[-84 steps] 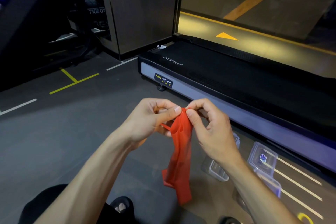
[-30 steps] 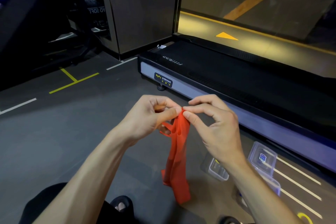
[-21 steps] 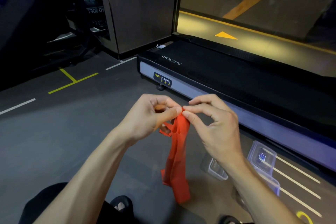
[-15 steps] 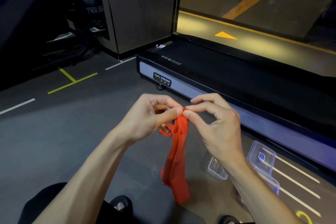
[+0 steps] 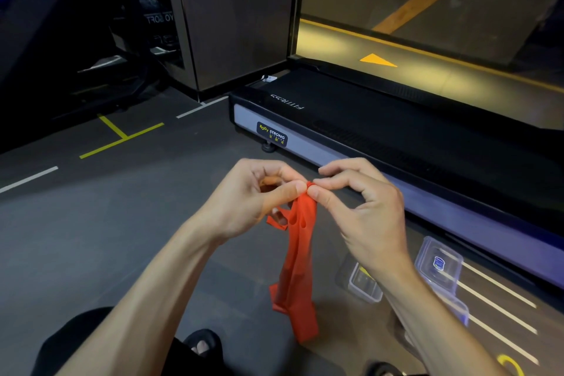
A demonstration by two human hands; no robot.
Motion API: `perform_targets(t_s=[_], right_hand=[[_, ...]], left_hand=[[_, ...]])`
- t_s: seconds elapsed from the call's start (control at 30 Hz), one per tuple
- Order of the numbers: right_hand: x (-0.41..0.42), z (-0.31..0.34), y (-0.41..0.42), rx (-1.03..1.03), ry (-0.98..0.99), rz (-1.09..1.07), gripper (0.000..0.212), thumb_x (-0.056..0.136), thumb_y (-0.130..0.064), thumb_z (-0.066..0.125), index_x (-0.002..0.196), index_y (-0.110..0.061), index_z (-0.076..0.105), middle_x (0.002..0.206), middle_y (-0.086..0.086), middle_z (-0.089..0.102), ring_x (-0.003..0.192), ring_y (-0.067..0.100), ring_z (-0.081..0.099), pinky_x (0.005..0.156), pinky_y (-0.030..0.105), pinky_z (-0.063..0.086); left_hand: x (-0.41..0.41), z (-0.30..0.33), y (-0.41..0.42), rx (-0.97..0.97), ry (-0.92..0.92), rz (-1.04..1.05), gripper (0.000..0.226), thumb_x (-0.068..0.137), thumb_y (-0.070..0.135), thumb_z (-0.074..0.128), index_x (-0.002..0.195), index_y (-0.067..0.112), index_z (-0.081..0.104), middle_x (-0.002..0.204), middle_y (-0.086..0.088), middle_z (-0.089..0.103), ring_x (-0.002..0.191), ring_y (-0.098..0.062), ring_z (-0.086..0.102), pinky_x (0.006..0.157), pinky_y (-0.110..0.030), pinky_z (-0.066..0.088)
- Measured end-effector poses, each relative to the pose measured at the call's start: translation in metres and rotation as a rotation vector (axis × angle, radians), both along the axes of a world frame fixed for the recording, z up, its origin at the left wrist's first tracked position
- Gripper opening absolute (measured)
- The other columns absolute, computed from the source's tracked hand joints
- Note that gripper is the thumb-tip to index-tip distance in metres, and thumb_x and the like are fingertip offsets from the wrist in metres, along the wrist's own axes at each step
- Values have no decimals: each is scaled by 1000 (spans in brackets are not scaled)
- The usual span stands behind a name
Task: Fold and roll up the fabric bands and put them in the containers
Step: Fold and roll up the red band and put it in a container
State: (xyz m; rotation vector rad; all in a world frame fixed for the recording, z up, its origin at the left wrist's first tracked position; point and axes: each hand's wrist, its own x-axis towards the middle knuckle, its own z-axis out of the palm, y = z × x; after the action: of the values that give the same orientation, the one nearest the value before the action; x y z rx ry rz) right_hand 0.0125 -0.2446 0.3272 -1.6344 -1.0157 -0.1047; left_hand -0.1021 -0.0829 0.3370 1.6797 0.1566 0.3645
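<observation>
Left hand (image 5: 247,198): I have thumb and forefinger pinched on the top edge of the red band (image 5: 297,265), the other fingers curled behind it.
Right hand (image 5: 363,207): thumb and forefinger pinch the same top edge, right against my left fingertips; the remaining fingers are arched clear of the cloth.
Band: it hangs straight down from the two pinches, in the air between my forearms, its lower end loose above the floor (image 5: 91,238).
Change: very little over the last three seconds. Both pinches sit where they were, and the hanging length looks the same; only the right hand's spare fingers have lifted away.
Meaning: I judge the roll has not properly begun; I am only fiddling with the top edge to start the first turn.
Containers: a clear box (image 5: 364,284) sits on the floor by my right wrist, with a lid (image 5: 439,262) just beyond it, both apart from the band.
Next: tuck the edge over and wind downward.
</observation>
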Motion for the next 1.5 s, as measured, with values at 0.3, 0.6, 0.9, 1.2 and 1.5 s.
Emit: perform_targets(t_s=[0.3,0.6,0.9,1.2,1.5], right_hand=[[5,-3,0,1,6,47,5,82,-13,85,84,-17,82,105,-11,76,106,15,71,95,37,53],[5,-3,-1,-7,-17,39,4,83,-15,84,84,-17,82,102,-11,76,103,15,71,92,37,54],[7,-3,-2,-115,36,89,13,90,-14,79,101,-20,80,104,-15,76,106,6,70,96,24,51],[7,3,7,-17,40,9,12,93,-12,74,89,-22,70,86,-12,72,88,14,70,84,31,54],[8,58,13,107,42,5,13,97,-10,70,91,-22,67,83,-6,69,81,14,68,77,33,55]], left_hand=[[2,-2,-1,13,-14,18,13,94,16,67,92,5,74,86,-30,70,72,-25,66,59,-27,56],[4,-3,-3,23,-13,30,13,96,17,67,93,6,74,88,-29,71,73,-26,66,60,-26,54],[2,-1,-2,91,31,-39,23,106,15,53,106,1,71,94,-14,74,78,-22,66,68,-28,55],[4,3,-6,-47,-36,-12,36,100,28,45,117,13,73,114,-11,75,108,-26,70,94,-42,56],[9,33,-20,22,-225,232,16,92,14,76,108,18,73,97,-3,78,91,-19,75,73,-35,59]])
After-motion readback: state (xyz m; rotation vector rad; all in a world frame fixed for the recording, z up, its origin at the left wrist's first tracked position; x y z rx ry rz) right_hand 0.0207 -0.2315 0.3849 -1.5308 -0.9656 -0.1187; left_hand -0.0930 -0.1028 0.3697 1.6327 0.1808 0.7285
